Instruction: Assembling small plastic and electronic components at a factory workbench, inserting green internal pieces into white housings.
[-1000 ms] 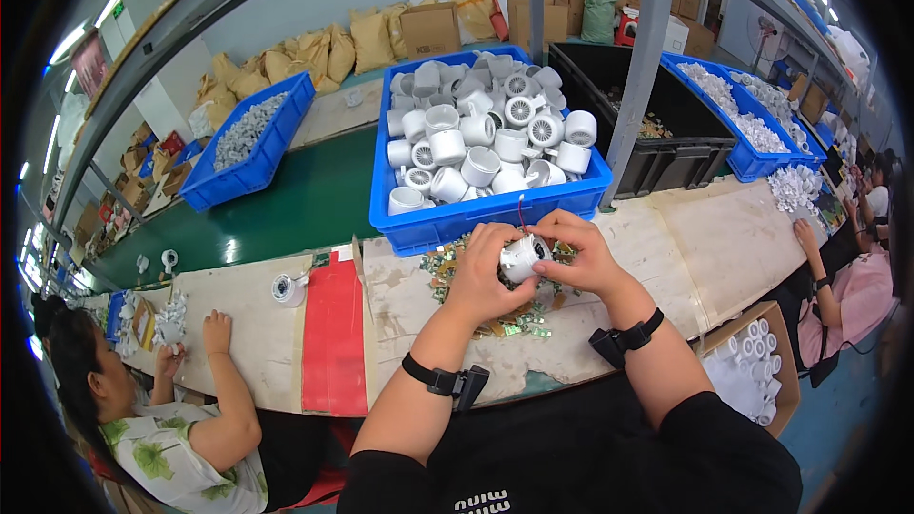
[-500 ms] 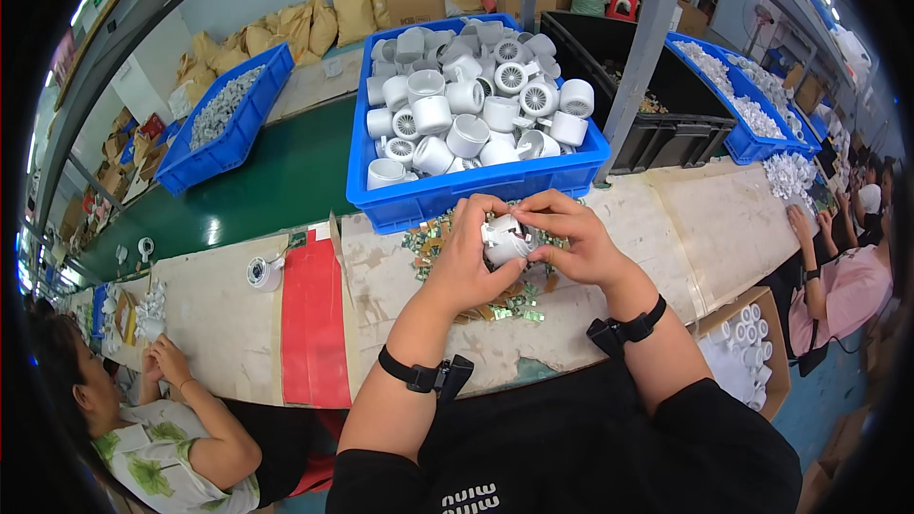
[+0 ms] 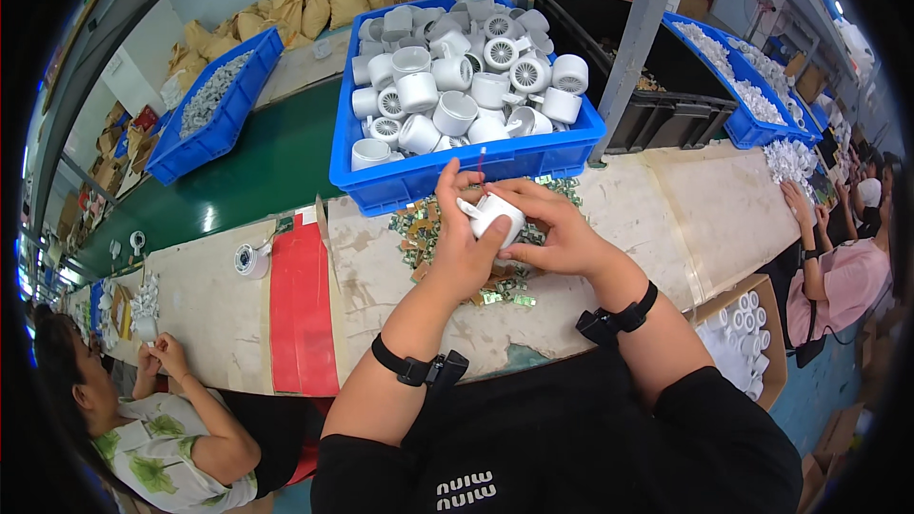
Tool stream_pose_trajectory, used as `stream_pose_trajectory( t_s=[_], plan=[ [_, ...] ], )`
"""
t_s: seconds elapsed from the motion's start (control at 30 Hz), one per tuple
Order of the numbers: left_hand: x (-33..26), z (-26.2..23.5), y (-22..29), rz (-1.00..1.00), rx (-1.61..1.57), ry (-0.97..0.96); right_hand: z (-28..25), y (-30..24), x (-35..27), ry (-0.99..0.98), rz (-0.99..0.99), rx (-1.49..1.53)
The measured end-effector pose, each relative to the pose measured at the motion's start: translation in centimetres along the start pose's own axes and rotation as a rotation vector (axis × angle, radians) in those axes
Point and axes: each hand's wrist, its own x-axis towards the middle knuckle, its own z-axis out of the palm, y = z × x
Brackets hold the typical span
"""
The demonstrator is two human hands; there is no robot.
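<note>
In front of me, above the bench, both hands hold one white cup-shaped plastic housing [image 3: 497,219] with a small side arm. My left hand [image 3: 459,243] is closed round its left side, thumb across the front and index finger raised. My right hand [image 3: 557,228] grips the right side, its fingers over the top and thumb low. A thin red wire [image 3: 482,168] stands up from the top, by the fingertips. Beneath and around the hands lies a pile of small green and tan circuit boards [image 3: 414,240]. The inside of the housing is hidden.
Just beyond my hands stands a blue crate [image 3: 457,179] heaped with white housings [image 3: 416,92]. A black bin [image 3: 666,128] and a metal post [image 3: 636,57] are to its right. A white part [image 3: 251,261] sits left, beside a red strip [image 3: 303,309]. Co-workers sit on both sides.
The housing has turned in my hands, so its smooth side now faces me. A red wire now shows above it, and my left index finger has lifted. The view has shifted slightly.
</note>
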Motion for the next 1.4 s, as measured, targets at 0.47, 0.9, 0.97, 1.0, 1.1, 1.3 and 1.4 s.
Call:
stream_pose_trajectory(
  t_s=[0.47,0.9,0.97,1.0,1.1,1.3,1.4],
  plan=[
    [1.1,-2.2,-0.3,-0.258,-0.531,0.353,-1.5,1.1,-0.8,-0.177,0.126,-0.49],
    [0.7,-0.2,0.0,-0.21,-0.122,0.154,-0.9,1.3,-0.2,0.239,0.186,-0.591],
    [0.4,-0.3,0.4,-0.219,-0.16,0.104,-1.2,0.2,-0.1,0.273,0.242,-0.352],
    [0.3,-0.3,0.6,-0.181,-0.008,0.053,-1.3,-0.2,-0.1,0.311,0.296,-0.117],
    [0.1,0.1,1.0,-0.06,0.247,0.018,-0.5,0.4,-0.5,0.327,0.237,0.163],
    [0.0,0.5,1.4,0.141,0.434,0.032,-0.4,0.9,-0.8,0.284,0.37,0.292],
    [0.1,0.2,1.6,0.208,0.526,0.011,-0.1,1.1,-1.0,0.299,0.346,0.427]
  ],
)
